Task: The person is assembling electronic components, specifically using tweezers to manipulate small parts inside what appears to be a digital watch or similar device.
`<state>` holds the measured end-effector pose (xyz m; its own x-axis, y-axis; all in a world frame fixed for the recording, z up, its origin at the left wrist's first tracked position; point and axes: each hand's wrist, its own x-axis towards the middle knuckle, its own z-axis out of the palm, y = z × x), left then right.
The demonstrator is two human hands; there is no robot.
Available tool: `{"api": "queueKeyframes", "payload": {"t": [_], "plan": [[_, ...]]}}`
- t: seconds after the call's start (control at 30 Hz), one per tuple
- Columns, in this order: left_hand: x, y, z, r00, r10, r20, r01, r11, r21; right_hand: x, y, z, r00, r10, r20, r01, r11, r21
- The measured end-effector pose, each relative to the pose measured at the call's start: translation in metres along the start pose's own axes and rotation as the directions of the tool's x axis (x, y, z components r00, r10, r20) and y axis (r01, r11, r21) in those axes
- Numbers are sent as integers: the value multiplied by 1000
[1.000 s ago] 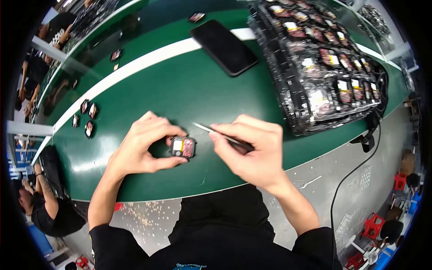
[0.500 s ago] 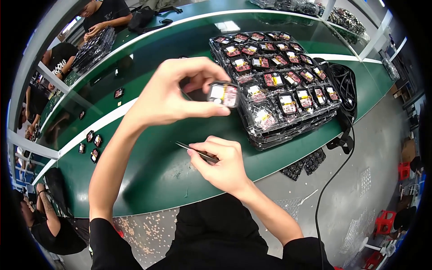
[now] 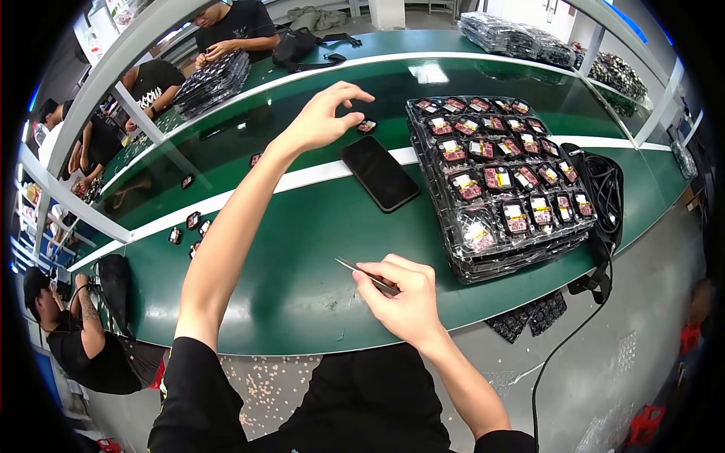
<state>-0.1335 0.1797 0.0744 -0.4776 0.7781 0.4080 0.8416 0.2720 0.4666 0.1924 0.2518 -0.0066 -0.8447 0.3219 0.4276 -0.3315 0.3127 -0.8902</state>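
Note:
My left hand (image 3: 323, 119) reaches over the far side of the green bench with its fingers spread and nothing held in them. Just beyond its fingertips, a small black-cased circuit module (image 3: 367, 126) lies on the dark green belt. Low over the near bench, my right hand (image 3: 400, 291) pinches a pair of tweezers (image 3: 389, 287), the thin tips pointing up and left. At the right, a stack of clear plastic trays (image 3: 472, 268) carries rows of similar modules (image 3: 516, 217) with red boards and yellow and white parts.
A black phone (image 3: 380, 174) lies left of the trays. Several loose modules (image 3: 192, 220) sit at the bench's left, partly behind my left forearm. Coiled black cable (image 3: 604, 189) lies right of the stack. Other people (image 3: 236, 29) work across the belt and at far left.
My left hand has let go of the module it held and moved away toward the belt. A left-column tray pocket now shows a module. The phone has come into sight; the view has shifted.

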Motion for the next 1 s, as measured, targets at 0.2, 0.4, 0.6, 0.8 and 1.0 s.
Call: {"api": "queueKeyframes", "payload": {"t": [0.2,0.4,0.6,0.8,1.0], "plan": [[21,-32,55,945,-326,34,303,907,292,3,3,0,999,20,32,-18,998,-57],[33,-35,67,956,-292,45,264,913,313,2,-4,7,999,39,30,-36,995,-94],[-43,-7,23,999,-53,-5,54,993,104,3,-6,-2,998,51,23,-48,994,-98],[-177,45,0,989,95,117,-102,993,59,8,-4,0,999,49,8,-47,989,-143],[-218,69,6,987,-77,142,70,996,56,4,2,-1,992,122,2,-121,985,-121]]}}
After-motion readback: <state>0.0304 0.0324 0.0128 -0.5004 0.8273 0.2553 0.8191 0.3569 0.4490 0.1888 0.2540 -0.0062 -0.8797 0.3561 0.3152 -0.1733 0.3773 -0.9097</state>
